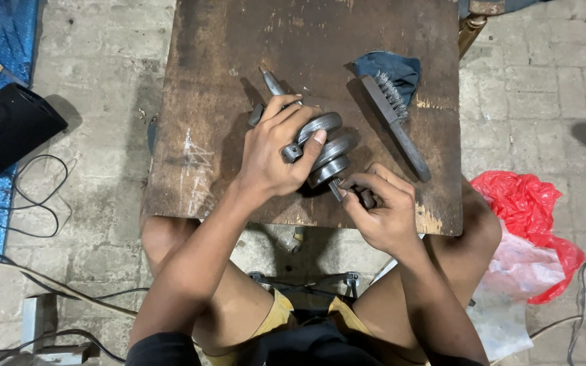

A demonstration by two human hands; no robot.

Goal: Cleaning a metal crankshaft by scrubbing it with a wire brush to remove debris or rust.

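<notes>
Firmly, the left hand (272,152) gripped the crankshaft (323,149) on the table (225,41). Beside it, right-hand fingers (364,186) pinched its shaft end (336,190). Greasy metal could probably slip and roll onto the wire brush (395,118).

A wooden board (239,41) fills the upper middle of the frame, resting across the person's knees. At its centre lies a crankshaft (327,152), with the left hand (272,152) on top of it and the right hand (381,207) at its lower-right shaft end. A wire brush (395,125) lies to the right of it, its head on a cloth (391,68) at the upper right. A plastic bag (534,224) sits on the floor at the right edge, and a case (5,132) and cables (32,196) are at the left.
</notes>
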